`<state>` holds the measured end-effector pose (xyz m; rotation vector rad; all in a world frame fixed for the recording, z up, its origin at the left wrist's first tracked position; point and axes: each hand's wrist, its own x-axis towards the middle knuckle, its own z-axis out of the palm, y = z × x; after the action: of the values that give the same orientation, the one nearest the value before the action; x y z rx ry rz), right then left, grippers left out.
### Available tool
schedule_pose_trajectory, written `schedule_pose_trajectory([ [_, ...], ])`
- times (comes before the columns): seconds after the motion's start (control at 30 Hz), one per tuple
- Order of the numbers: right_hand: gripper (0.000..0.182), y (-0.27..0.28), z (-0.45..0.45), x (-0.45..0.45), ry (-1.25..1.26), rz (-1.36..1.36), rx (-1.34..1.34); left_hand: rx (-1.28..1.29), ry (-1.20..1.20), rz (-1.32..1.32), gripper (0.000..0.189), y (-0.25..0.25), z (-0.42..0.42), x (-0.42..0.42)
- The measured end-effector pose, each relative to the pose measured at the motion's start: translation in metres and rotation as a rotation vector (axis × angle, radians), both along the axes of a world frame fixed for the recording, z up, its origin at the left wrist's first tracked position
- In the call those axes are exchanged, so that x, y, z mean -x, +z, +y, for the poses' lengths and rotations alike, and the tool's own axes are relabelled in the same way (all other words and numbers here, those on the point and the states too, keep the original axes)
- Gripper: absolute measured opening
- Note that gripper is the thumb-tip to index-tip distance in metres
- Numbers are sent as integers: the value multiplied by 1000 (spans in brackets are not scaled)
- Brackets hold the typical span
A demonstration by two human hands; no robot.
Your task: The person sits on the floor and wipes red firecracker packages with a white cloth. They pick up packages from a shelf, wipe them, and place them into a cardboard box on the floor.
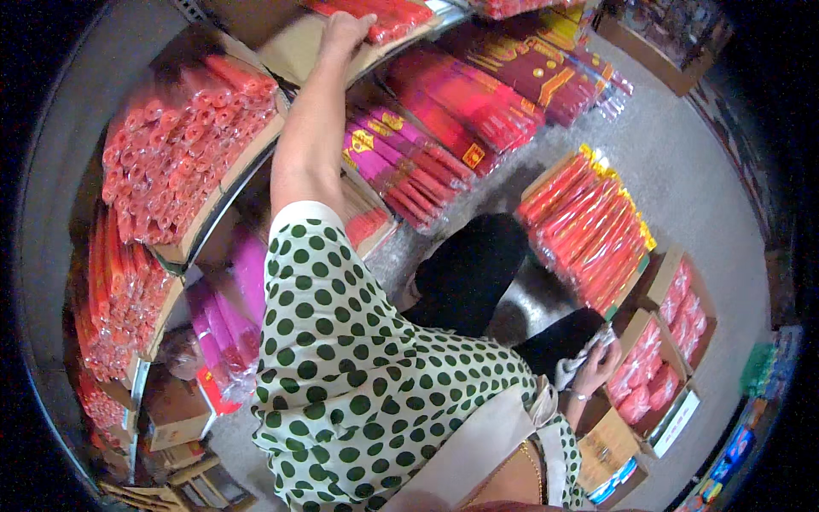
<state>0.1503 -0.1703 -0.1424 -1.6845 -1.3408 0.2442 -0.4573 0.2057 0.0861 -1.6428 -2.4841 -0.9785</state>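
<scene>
My left hand (349, 31) reaches to an upper shelf and touches the edge of plastic-wrapped red goods (400, 19) lying on brown cardboard. Its fingers are partly hidden, so whether it grips them is unclear. My right hand (600, 366), with a bracelet at the wrist, is low beside my knee and holds a crumpled whitish cloth (576, 360). Close to that hand are a cardboard box of pink-red wrapped packs (646, 377) and a stack of red packets with yellow tops (588, 230).
Shelves at the left hold clear-wrapped red rolls (192, 147) and magenta packs (221, 326). Purple and red packets (409, 166) lie under the upper shelf. A cardboard box (179, 416) and a wooden stool or rack (211, 486) stand lower left. More open boxes (688, 307) sit at the right.
</scene>
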Motion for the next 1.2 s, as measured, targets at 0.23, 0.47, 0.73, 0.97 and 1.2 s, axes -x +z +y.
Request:
schedule_pose_trajectory([
  [0.23,25,0,0,2,-8,-35,-6,-9,23,-61,59,12,-8,9],
  [0.47,25,26,19,22,57,132,23,-47,-59,-102,47,17,-11,5],
  [0.73,25,3,44,75,286,421,158,-242,-168,-290,36,0,-2,10],
  [0.97,23,-43,49,66,341,966,298,-534,-340,-453,42,-39,14,41],
  [1.2,30,-28,47,28,449,693,260,-464,-450,-24,37,-126,-176,-162],
])
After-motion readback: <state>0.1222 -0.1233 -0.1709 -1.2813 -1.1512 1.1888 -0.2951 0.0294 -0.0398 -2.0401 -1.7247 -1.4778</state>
